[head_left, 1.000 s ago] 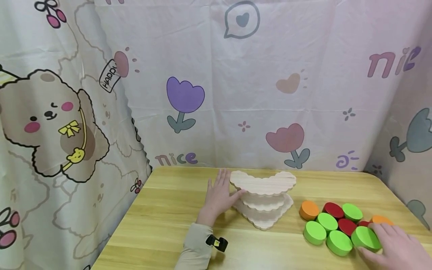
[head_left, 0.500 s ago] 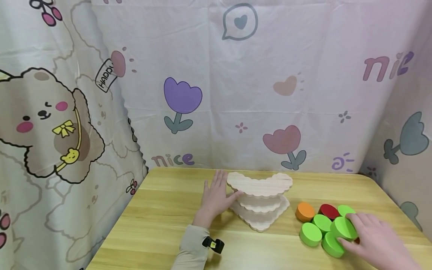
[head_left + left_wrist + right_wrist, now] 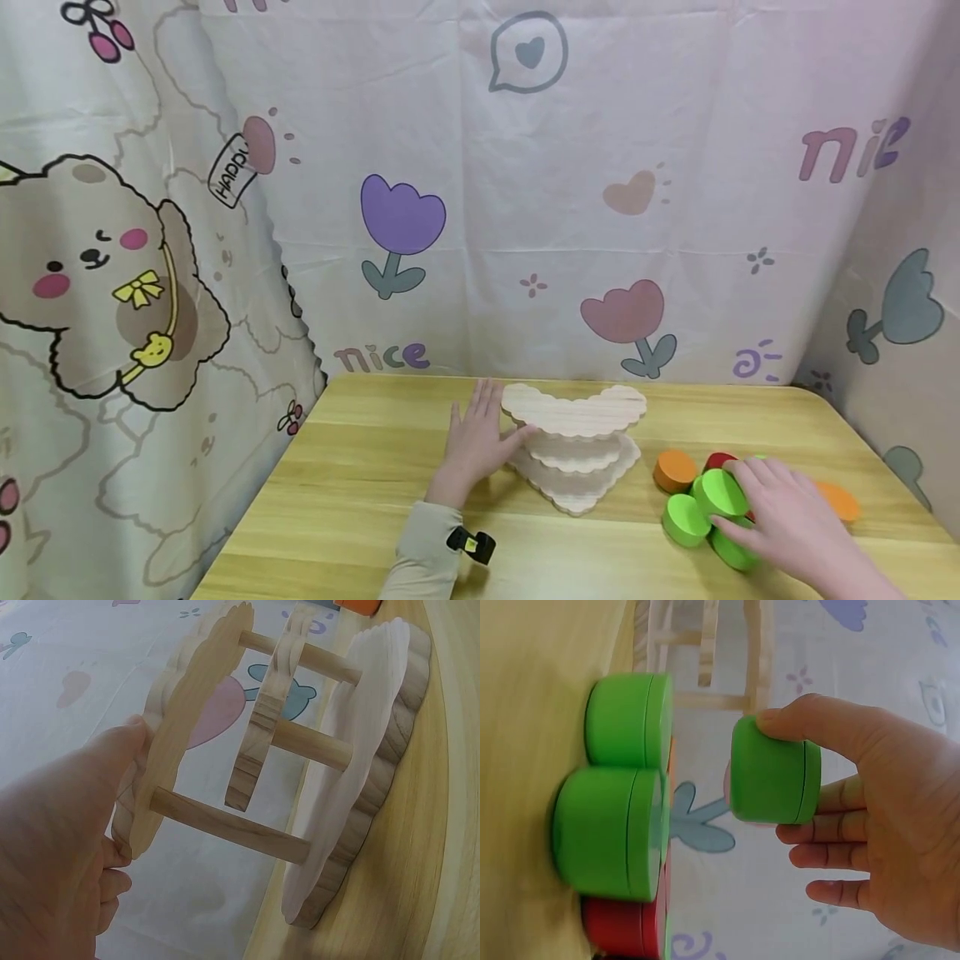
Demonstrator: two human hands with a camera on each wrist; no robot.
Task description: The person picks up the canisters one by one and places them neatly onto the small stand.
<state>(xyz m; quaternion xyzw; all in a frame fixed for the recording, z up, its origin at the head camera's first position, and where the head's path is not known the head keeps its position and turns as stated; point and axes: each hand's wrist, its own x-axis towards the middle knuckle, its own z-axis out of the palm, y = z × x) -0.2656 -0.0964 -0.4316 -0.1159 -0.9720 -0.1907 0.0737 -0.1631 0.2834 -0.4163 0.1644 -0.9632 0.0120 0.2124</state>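
At the far left, a bear-printed curtain (image 3: 97,275) hangs beside the light wooden table (image 3: 352,475). A beige sleeve (image 3: 426,537) with a small black device (image 3: 471,544) at its cuff leads to the left hand (image 3: 474,446). Its thumb and fingers grasp the end of the top board of a pale wooden stand (image 3: 573,412), which stands upright at the table's far side, its 3 scalloped boards joined by round rods.

Right of the stand, an orange cylinder (image 3: 675,472) rests on the table. Near it sit 2 green cylinders, a nearer-left green cylinder (image 3: 684,522) and a right-hand green cylinder (image 3: 731,548), and a partly hidden red cylinder (image 3: 718,461). Above them, the right hand (image 3: 787,512) pinches a raised green cylinder (image 3: 771,774) between thumb and fingers, clear of the pieces below. Farthest right, 1 more piece, an orange cylinder (image 3: 840,502), shows partly behind that hand.
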